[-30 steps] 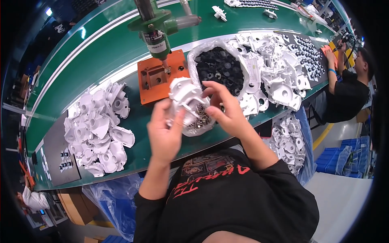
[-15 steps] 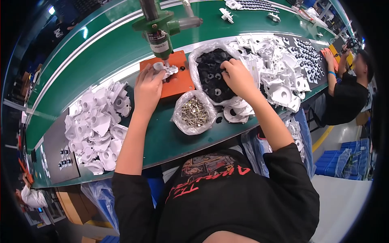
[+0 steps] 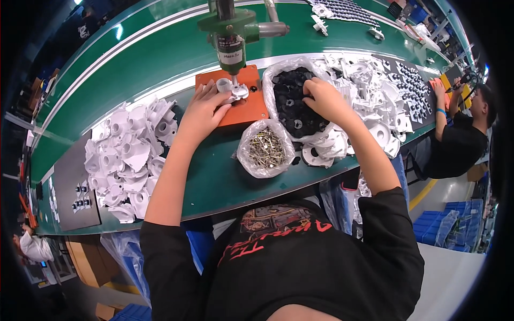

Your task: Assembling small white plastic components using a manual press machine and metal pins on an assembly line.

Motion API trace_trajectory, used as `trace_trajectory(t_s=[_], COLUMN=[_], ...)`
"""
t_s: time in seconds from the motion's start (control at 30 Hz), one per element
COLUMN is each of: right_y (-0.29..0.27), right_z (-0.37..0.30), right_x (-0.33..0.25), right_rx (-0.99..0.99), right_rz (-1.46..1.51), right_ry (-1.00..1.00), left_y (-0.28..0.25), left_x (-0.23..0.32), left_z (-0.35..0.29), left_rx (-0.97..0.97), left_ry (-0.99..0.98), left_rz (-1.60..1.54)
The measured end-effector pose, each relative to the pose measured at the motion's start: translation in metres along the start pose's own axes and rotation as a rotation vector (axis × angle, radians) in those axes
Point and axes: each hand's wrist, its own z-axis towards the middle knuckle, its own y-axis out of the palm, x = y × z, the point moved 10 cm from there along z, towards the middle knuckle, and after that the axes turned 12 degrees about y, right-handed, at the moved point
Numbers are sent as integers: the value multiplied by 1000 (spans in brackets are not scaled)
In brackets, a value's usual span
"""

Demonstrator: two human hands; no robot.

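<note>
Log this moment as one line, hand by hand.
left hand: touching white part on orange fixture, below green press | right hand: at black pieces | nearby: metal fasteners

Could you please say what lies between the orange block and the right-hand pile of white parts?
The head view shows a bag of black parts between the orange block and white pile, with the right hand over it.

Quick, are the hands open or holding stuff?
Left hand: at the white part; can't tell if gripping.
Right hand: curled over the black pieces; can't tell if holding one.
</note>
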Motion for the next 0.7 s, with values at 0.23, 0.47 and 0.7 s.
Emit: trace_trajectory(t_s=[0.23,0.47,0.7], right_y=[-27,16,58], right_z=[7,44,75], right_x=[0,-51,-92], right_rx=[14,-138,-234], right_rz=[277,719,838], right_ry=[51,31,-16], left_y=[13,16,12], left_x=[-11,10,13], left_z=[-8,-7,-9], left_rx=[1,-11,-34], left_ry=[-32,-95,-121], left_rz=[-91,146,171])
